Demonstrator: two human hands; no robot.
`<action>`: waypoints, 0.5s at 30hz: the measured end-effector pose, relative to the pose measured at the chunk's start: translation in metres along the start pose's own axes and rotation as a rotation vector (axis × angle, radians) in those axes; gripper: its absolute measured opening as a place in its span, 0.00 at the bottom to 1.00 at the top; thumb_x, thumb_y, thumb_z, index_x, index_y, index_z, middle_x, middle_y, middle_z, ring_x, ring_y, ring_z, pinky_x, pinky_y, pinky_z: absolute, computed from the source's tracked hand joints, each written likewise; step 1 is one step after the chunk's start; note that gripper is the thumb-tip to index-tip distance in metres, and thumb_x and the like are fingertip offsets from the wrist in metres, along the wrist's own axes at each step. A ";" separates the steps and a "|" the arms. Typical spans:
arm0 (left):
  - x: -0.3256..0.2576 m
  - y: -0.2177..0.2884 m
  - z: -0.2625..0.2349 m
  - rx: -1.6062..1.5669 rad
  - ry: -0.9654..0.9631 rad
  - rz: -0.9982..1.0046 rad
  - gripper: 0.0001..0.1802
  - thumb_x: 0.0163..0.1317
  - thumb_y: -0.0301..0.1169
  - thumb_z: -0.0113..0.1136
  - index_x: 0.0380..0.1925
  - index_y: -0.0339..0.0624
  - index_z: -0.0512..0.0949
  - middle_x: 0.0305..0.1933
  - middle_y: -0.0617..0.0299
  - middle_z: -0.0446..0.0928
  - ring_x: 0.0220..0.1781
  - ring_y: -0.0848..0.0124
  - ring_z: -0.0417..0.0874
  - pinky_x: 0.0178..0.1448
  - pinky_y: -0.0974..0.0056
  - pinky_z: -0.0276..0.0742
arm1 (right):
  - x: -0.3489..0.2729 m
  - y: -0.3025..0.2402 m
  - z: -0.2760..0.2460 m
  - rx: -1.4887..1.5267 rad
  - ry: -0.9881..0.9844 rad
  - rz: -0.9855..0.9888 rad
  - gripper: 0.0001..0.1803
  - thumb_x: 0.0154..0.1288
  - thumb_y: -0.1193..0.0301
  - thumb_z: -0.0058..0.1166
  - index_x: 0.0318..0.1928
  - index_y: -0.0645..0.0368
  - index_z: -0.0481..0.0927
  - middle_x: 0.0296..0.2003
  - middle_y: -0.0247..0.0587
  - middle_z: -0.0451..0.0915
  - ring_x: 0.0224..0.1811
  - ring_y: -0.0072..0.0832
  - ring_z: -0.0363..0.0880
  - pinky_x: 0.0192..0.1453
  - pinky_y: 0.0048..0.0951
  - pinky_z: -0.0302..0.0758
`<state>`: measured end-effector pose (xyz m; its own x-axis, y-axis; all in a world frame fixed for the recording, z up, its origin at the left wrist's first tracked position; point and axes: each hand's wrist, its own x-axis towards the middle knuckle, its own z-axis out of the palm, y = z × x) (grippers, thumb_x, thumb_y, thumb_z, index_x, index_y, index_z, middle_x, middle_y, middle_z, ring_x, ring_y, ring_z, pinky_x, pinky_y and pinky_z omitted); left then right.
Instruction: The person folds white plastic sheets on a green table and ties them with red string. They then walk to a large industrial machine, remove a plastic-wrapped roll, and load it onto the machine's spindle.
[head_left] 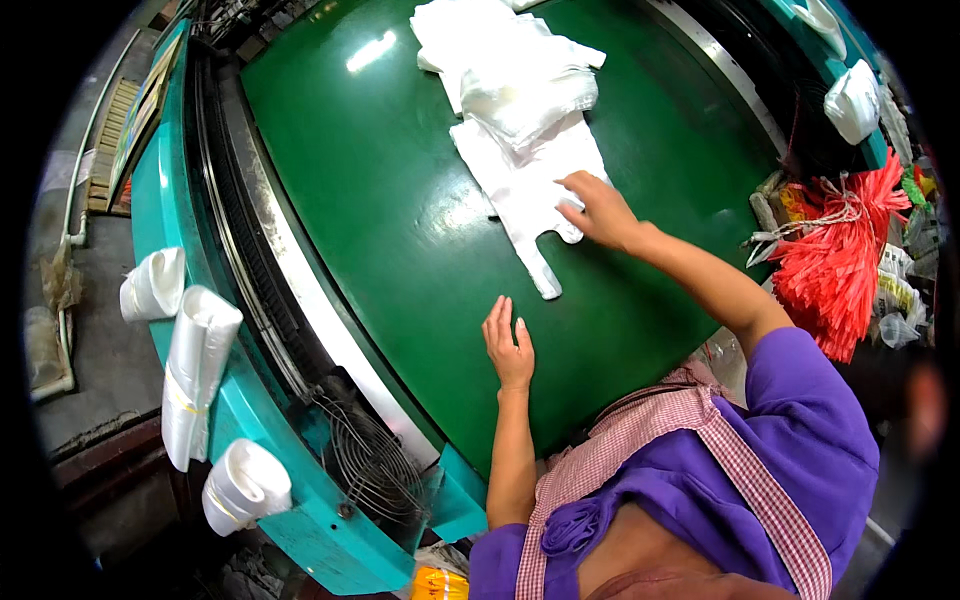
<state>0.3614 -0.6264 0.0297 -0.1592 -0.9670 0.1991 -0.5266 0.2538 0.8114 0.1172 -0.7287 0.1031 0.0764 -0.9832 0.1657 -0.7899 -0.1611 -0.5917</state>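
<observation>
A stack of flat white plastic carrier bags [527, 185] lies on the dark green belt [400, 210], its handle loops pointing toward me. My right hand [597, 211] presses on the near handle end of this stack, fingers bent over its edge. Behind it sits a looser heap of white bags [505, 65]. My left hand [508, 345] rests flat on the bare green belt, fingers together, holding nothing, a short way from the stack's handle tip.
Rolled white bag bundles [195, 365] stand on the teal machine frame [180, 200] at the left. A wire fan guard [372, 462] sits below. A bunch of red plastic strings [840, 265] hangs at the right, with a white bag bundle [853, 100] above.
</observation>
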 end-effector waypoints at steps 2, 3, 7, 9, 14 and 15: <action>-0.006 -0.001 0.006 0.045 0.019 0.058 0.19 0.59 0.25 0.48 0.52 0.36 0.70 0.54 0.50 0.69 0.56 0.53 0.69 0.60 0.57 0.63 | -0.043 0.009 0.008 -0.092 -0.073 -0.174 0.20 0.52 0.67 0.57 0.46 0.60 0.72 0.43 0.48 0.72 0.48 0.43 0.69 0.50 0.38 0.70; -0.007 -0.003 0.008 0.070 0.022 0.089 0.19 0.59 0.25 0.48 0.52 0.37 0.70 0.54 0.50 0.69 0.56 0.53 0.69 0.60 0.57 0.63 | -0.054 0.014 0.017 -0.128 -0.114 -0.253 0.20 0.53 0.68 0.57 0.47 0.60 0.71 0.45 0.46 0.71 0.47 0.43 0.70 0.50 0.39 0.70; -0.010 -0.003 0.012 0.032 0.061 0.118 0.20 0.59 0.26 0.49 0.53 0.36 0.68 0.59 0.50 0.65 0.58 0.54 0.67 0.62 0.56 0.61 | -0.067 0.031 0.039 -0.294 0.034 -0.334 0.17 0.52 0.64 0.56 0.41 0.57 0.72 0.42 0.42 0.71 0.47 0.37 0.68 0.50 0.37 0.65; -0.016 0.003 0.009 0.056 0.091 0.150 0.20 0.58 0.26 0.49 0.53 0.36 0.69 0.60 0.49 0.64 0.61 0.54 0.64 0.63 0.55 0.59 | -0.083 0.027 0.037 -0.316 -0.060 -0.362 0.15 0.52 0.64 0.56 0.39 0.57 0.72 0.40 0.41 0.71 0.45 0.37 0.68 0.49 0.37 0.65; -0.080 0.040 0.012 0.304 -0.191 0.400 0.24 0.54 0.37 0.58 0.52 0.47 0.72 0.63 0.52 0.60 0.66 0.51 0.55 0.66 0.44 0.49 | -0.157 0.018 0.012 -0.222 -0.370 -0.395 0.12 0.54 0.64 0.54 0.35 0.57 0.74 0.35 0.40 0.72 0.41 0.36 0.70 0.45 0.37 0.67; -0.096 0.045 0.016 0.341 -0.285 0.412 0.26 0.50 0.44 0.60 0.51 0.51 0.73 0.64 0.55 0.59 0.68 0.52 0.52 0.66 0.42 0.45 | -0.172 0.018 0.012 -0.142 -0.353 -0.420 0.12 0.54 0.64 0.54 0.36 0.57 0.74 0.35 0.41 0.72 0.42 0.37 0.71 0.45 0.38 0.67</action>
<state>0.3390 -0.5216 0.0384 -0.5993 -0.7550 0.2660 -0.6046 0.6447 0.4677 0.0972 -0.5636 0.0543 0.5813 -0.8102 0.0756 -0.7202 -0.5555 -0.4157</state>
